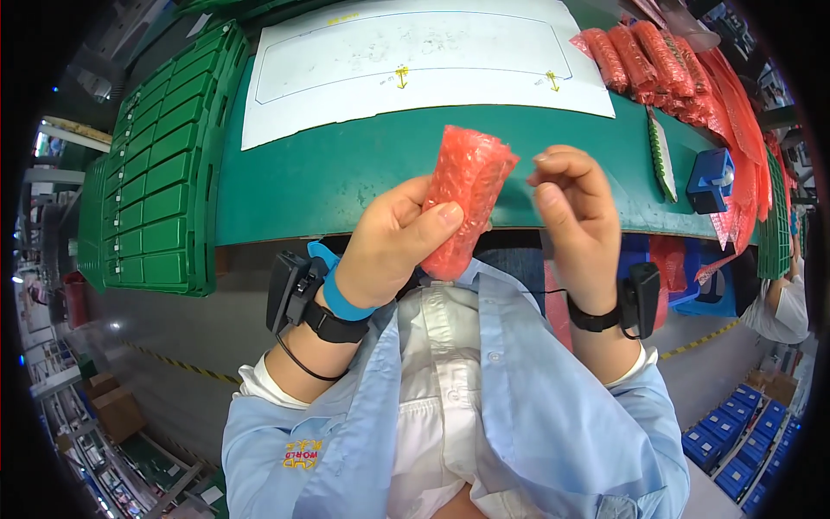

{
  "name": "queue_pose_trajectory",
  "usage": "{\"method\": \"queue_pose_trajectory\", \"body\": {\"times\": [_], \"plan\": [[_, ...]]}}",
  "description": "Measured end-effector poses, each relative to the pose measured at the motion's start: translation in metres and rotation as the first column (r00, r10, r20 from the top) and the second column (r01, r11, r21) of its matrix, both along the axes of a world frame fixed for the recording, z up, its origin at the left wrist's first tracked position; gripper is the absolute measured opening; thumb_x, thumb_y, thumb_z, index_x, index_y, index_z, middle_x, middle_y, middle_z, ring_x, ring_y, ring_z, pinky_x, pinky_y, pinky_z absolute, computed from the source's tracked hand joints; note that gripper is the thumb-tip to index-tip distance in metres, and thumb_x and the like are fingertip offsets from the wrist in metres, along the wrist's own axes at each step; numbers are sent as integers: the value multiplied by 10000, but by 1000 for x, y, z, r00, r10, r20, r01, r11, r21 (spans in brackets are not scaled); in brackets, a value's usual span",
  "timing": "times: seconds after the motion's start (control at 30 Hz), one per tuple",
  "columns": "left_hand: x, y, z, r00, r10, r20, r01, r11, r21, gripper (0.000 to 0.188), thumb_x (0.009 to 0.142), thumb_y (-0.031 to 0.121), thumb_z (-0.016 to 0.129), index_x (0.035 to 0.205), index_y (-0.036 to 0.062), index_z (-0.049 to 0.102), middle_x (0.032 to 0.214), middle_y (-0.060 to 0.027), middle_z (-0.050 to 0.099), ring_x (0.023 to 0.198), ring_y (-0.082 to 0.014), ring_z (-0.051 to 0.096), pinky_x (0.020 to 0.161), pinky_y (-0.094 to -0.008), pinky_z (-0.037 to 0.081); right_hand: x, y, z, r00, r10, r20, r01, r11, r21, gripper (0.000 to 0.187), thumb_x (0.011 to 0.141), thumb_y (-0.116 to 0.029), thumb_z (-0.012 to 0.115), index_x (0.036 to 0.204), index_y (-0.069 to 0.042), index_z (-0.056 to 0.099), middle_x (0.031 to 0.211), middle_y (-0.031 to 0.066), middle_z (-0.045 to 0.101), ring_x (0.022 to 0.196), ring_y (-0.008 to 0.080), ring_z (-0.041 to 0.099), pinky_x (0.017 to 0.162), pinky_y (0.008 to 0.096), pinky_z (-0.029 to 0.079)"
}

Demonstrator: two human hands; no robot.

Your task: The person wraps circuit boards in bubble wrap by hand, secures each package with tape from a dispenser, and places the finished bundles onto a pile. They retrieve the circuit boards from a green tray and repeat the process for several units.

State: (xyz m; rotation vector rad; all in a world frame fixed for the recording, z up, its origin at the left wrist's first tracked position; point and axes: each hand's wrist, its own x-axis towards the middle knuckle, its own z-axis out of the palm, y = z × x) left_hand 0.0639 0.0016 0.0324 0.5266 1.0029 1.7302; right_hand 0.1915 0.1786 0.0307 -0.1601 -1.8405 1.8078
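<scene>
A roll of red bubble wrap (465,195) stands nearly upright in my left hand (393,229), whose thumb presses along its side. Whatever lies inside the roll is hidden. Just right of it, my right hand (577,212) is raised with curled fingers and the thumb apart from them. Nothing shows between those fingers, and they are clear of the roll. On the green table to the right lies a green-handled utility knife (660,156), beside a blue tape dispenser (711,180).
A white sheet with a drawn outline (346,95) covers the back of the green table (294,190). Several red wrapped rolls (644,60) are piled at the far right, near loose red bubble wrap (735,121). Green crates (164,173) stand left. Another person's arm (782,294) shows at the right.
</scene>
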Motion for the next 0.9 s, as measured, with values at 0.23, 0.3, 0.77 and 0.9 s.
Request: {"method": "queue_pose_trajectory", "body": {"times": [0.23, 0.3, 0.77, 0.9], "plan": [[-3, 8, 3, 956, 227, -183, -237, 971, -32, 509, 964, 245, 610, 1375, -13, 457, 1166, -99, 632, 964, -174, 650, 853, -313, 529, 56, 97, 23, 707, -698, -109, 705, 687, 174, 227, 955, -108, 619, 1153, -5, 576, 1073, 47, 599, 910, 115, 571, 816, 238, 450], [-13, 10, 2, 957, 213, -194, -221, 975, -20, 511, 965, 245, 606, 1378, -14, 453, 1173, -98, 629, 969, -176, 650, 855, -315, 527, 84, 138, 23, 505, -841, -193, 863, 486, 138, 235, 958, -128, 625, 1154, -8, 574, 1030, 39, 610, 883, 109, 572, 776, 226, 456], [-35, 17, -25, 942, 232, -243, -242, 970, -11, 524, 965, 220, 600, 1388, -36, 427, 1213, -110, 612, 1011, -180, 637, 894, -324, 510, 111, 250, -27, 318, -940, 120, 866, 340, 368, 498, 857, -396, 735, 1074, 26, 585, 827, 23, 612, 683, 123, 537, 640, 264, 433], [-31, 17, -31, 924, 257, -283, -268, 963, 1, 541, 959, 184, 613, 1402, -42, 401, 1231, -118, 606, 1036, -181, 630, 924, -327, 500, 139, 289, -19, 345, -903, 256, 784, 428, 450, 413, 856, -372, 735, 989, 9, 646, 831, 20, 631, 705, 123, 554, 670, 262, 440]]}}
